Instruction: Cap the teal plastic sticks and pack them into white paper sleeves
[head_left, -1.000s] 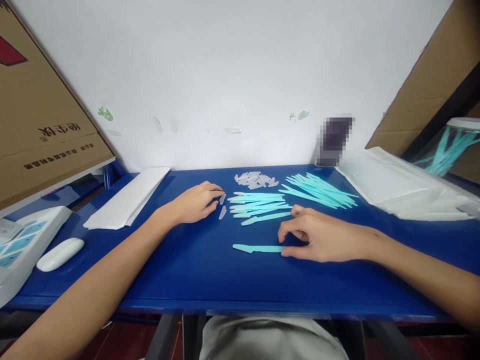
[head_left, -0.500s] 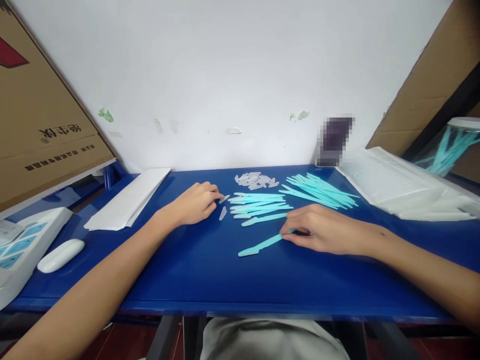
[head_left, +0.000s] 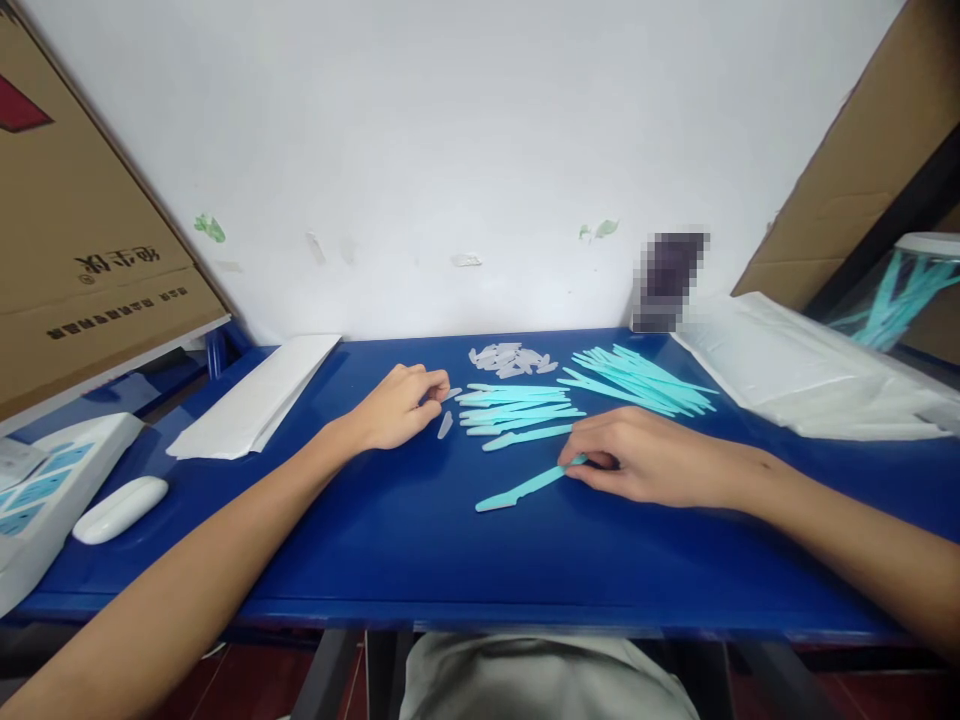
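My right hand (head_left: 622, 455) pinches the handle end of a turquoise eyebrow razor (head_left: 521, 492), whose blade end points left, low over the table. My left hand (head_left: 409, 405) has its fingers curled, with thumb and index fingertip closing at a small translucent razor cap (head_left: 454, 394). How firmly the cap is gripped is hard to see. Just below those fingertips lies another loose cap (head_left: 445, 425). A row of turquoise razors (head_left: 517, 405) lies between my hands, with one razor (head_left: 525, 437) at its near side. Behind it is a heap of translucent caps (head_left: 510, 359).
More turquoise razors (head_left: 637, 380) are piled at the back right, beside clear plastic bags (head_left: 810, 375). A clear tub of razors (head_left: 911, 290) stands far right. White folded sheets (head_left: 255, 400), a white oval case (head_left: 120, 510) and a white box (head_left: 67, 500) are left on the blue table (head_left: 450, 570).
My left index finger has bent inward from lying stretched over the small cap, drawing toward the thumb. My right hand and its razor have hardly moved.
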